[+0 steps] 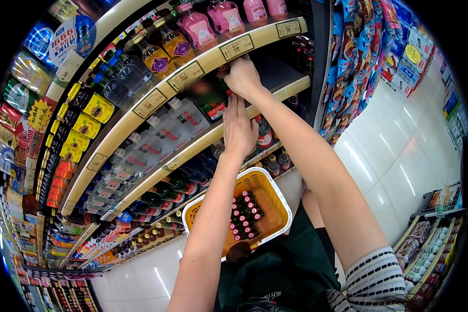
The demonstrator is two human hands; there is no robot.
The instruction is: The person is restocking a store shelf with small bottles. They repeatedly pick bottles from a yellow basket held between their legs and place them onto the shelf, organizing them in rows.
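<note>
My right hand [243,76] reaches into the shelf bay under the price-tag rail, its fingers curled beside dark bottles. What lies within those fingers is mostly hidden. Just below, my left hand [238,126] extends straight fingers over the lower shelf rail, with the thumb apart and the fingertips near the right hand. A green bottle with a red label [217,110] lies left of the left fingertips; its upper part is blurred. Below my forearms, a yellow plastic basket [271,195] with a white rim contains several small dark bottles [246,215] with red-and-white caps.
Clear bottles with red writing [165,134] fill the same shelf to the left. Pink bottles [197,25] and amber bottles [177,43] stand above. Hanging snack packets [349,66] border the shelf at right. White floor tiles [390,156] stretch beyond.
</note>
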